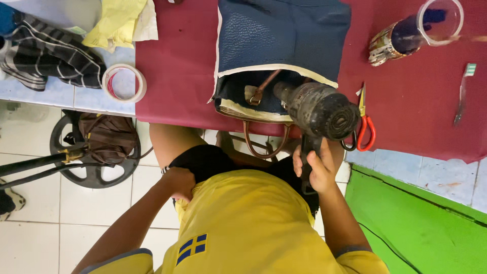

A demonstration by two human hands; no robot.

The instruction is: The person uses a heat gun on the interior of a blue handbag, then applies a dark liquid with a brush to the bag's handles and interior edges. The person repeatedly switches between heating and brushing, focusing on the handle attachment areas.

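Head view, right hand point(317, 170) gripping heat gun point(319, 109), left hand point(178, 182) fisted at shirt hem, fingers hidden

The right hand point(315, 170) closes its grip round the handle of a dark, worn heat gun point(318, 109), nozzle aimed at a brown-handled bag point(252, 104) under navy leather point(281, 35) on the worktop point(172, 66) (maroon-covered). The left hand point(178, 183) rests at the hip, apparently empty.

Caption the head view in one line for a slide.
Right hand aims a worn dark heat gun at a blue leather bag; left hand rests on the lap.
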